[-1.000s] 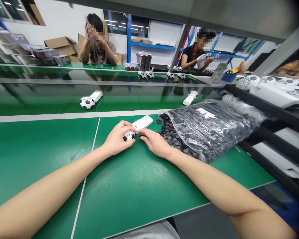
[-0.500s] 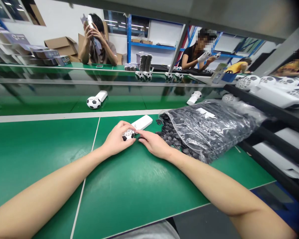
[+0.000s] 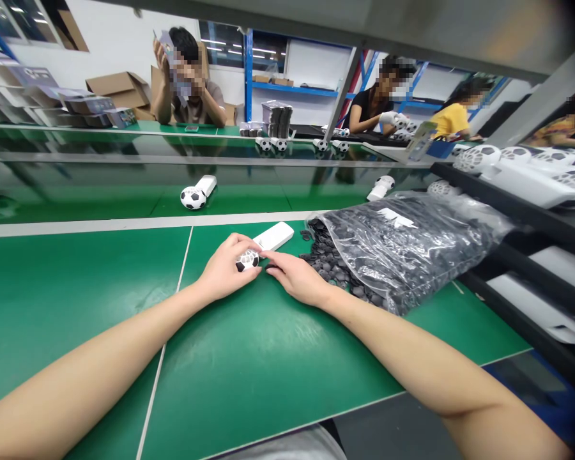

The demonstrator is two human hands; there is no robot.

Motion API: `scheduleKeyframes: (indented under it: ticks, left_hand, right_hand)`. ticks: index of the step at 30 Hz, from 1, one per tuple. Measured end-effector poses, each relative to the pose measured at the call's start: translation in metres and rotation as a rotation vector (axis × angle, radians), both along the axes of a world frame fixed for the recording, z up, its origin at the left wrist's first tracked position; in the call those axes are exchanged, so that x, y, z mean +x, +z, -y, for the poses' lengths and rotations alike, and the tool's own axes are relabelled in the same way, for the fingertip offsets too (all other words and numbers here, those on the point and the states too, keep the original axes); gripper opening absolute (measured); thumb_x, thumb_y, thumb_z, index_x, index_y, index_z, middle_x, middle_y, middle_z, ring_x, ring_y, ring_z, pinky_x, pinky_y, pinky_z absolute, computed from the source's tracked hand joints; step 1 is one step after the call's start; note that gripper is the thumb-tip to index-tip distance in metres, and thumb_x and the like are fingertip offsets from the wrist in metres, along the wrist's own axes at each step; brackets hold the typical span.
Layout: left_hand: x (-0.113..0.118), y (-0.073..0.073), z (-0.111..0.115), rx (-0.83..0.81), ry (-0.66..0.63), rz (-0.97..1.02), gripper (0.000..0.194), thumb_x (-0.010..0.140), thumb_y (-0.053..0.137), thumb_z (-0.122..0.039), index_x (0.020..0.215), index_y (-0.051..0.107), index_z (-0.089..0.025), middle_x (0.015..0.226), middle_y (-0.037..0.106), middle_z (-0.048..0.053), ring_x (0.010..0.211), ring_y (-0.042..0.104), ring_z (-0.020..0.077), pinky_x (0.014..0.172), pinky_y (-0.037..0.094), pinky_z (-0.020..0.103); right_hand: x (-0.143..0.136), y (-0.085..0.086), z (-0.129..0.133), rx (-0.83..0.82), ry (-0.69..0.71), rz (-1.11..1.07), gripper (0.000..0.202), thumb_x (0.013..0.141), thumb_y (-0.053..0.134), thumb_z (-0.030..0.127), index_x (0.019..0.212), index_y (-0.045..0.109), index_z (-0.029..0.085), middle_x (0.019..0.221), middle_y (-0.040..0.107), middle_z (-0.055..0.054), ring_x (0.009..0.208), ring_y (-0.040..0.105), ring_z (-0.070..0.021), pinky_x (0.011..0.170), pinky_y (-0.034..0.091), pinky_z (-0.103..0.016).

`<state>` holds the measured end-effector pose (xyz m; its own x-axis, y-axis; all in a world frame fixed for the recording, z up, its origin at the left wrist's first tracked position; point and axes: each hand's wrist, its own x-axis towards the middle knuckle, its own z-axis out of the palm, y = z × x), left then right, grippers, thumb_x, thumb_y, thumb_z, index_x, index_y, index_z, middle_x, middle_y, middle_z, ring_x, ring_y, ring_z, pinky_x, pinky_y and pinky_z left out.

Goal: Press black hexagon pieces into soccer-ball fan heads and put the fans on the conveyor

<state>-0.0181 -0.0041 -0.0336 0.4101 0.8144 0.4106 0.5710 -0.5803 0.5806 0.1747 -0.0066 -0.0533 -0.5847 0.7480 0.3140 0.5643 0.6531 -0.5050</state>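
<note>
My left hand (image 3: pixel 227 265) is curled around the football-shaped head (image 3: pixel 247 259) of a white device, whose flat white handle (image 3: pixel 275 236) points away to the right on the green table. The ball end has a white webbed pattern with some black patches. At its right side my right hand (image 3: pixel 294 276) pinches a small black piece (image 3: pixel 270 265), mostly covered by the fingers. The right index fingertip touches or nearly touches the ball; I cannot tell which. Close by on the right, a clear plastic bag (image 3: pixel 412 236) spills many black pieces (image 3: pixel 328 259).
Beyond the white edge strip runs a green belt carrying football-headed devices (image 3: pixel 193 197) (image 3: pixel 382 187). On the right stands a black rack (image 3: pixel 522 204) with more white devices. Co-workers (image 3: pixel 184 83) (image 3: pixel 374 112) sit across the line. Stacked boxes (image 3: pixel 43 96) are at the far left.
The devices on the near belt have shifted right, and another ball has entered at the left. Those on the far belt slid slightly left. My hands have barely moved.
</note>
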Motion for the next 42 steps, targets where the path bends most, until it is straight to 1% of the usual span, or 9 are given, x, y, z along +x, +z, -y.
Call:
scheduleKeyframes:
  ticks: [12, 15, 19, 22, 30, 42]
  left_hand:
    - [-0.0003, -0.0013, -0.0006, -0.001, -0.002, -0.006, 0.027, 0.069, 0.058, -0.019, 0.096, 0.055, -0.023, 0.100, 0.048, 0.002, 0.098, 0.051, 0.0188, 0.087, 0.042, 0.035]
    - [-0.0003, -0.0007, -0.0004, -0.012, 0.008, -0.010, 0.028, 0.069, 0.058, -0.020, 0.096, 0.055, -0.023, 0.101, 0.049, 0.002, 0.097, 0.051, 0.0193, 0.087, 0.042, 0.035]
    - [-0.0001, 0.0002, 0.0004, -0.018, 0.015, -0.008, 0.029, 0.068, 0.059, -0.019, 0.096, 0.055, -0.023, 0.101, 0.048, 0.002, 0.097, 0.051, 0.0193, 0.087, 0.042, 0.035]
    - [0.0005, 0.0003, 0.0007, -0.021, 0.011, -0.006, 0.030, 0.068, 0.059, -0.018, 0.096, 0.055, -0.023, 0.101, 0.048, 0.002, 0.098, 0.051, 0.0188, 0.088, 0.041, 0.035]
    - [0.0016, -0.0006, -0.0003, -0.014, 0.015, -0.007, 0.029, 0.067, 0.059, -0.018, 0.096, 0.055, -0.023, 0.101, 0.049, 0.002, 0.097, 0.051, 0.0189, 0.086, 0.042, 0.034]
    - [0.0005, 0.0001, 0.0003, -0.015, 0.022, -0.006, 0.029, 0.067, 0.058, -0.018, 0.096, 0.055, -0.023, 0.100, 0.048, 0.002, 0.097, 0.051, 0.0184, 0.086, 0.042, 0.034]
  right_hand:
    - [-0.0002, 0.0001, -0.0001, 0.011, 0.002, -0.004, 0.039, 0.086, 0.041, 0.020, 0.126, 0.042, 0.020, 0.122, 0.054, -0.008, 0.109, 0.052, -0.0195, 0.092, 0.043, -0.038]
    - [-0.0004, 0.0017, 0.0004, 0.008, -0.003, 0.004, 0.032, 0.086, 0.041, 0.020, 0.118, 0.048, 0.020, 0.116, 0.057, -0.007, 0.104, 0.054, -0.0188, 0.089, 0.044, -0.036]
    - [-0.0010, 0.0051, 0.0016, 0.011, 0.008, 0.031, 0.020, 0.086, 0.042, 0.019, 0.101, 0.056, 0.019, 0.100, 0.062, -0.005, 0.092, 0.056, -0.0170, 0.083, 0.045, -0.033]
    - [-0.0017, 0.0065, 0.0024, 0.005, 0.008, 0.032, 0.016, 0.086, 0.042, 0.018, 0.095, 0.055, 0.018, 0.094, 0.062, -0.005, 0.087, 0.056, -0.0159, 0.079, 0.044, -0.031]
    - [-0.0021, 0.0059, 0.0029, -0.002, -0.016, 0.025, 0.011, 0.086, 0.042, 0.018, 0.088, 0.053, 0.018, 0.087, 0.059, -0.004, 0.081, 0.053, -0.0151, 0.075, 0.043, -0.029]
    - [-0.0012, 0.0047, 0.0023, 0.004, 0.002, 0.018, 0.009, 0.085, 0.043, 0.017, 0.086, 0.051, 0.019, 0.086, 0.057, -0.003, 0.081, 0.052, -0.0148, 0.074, 0.042, -0.029]
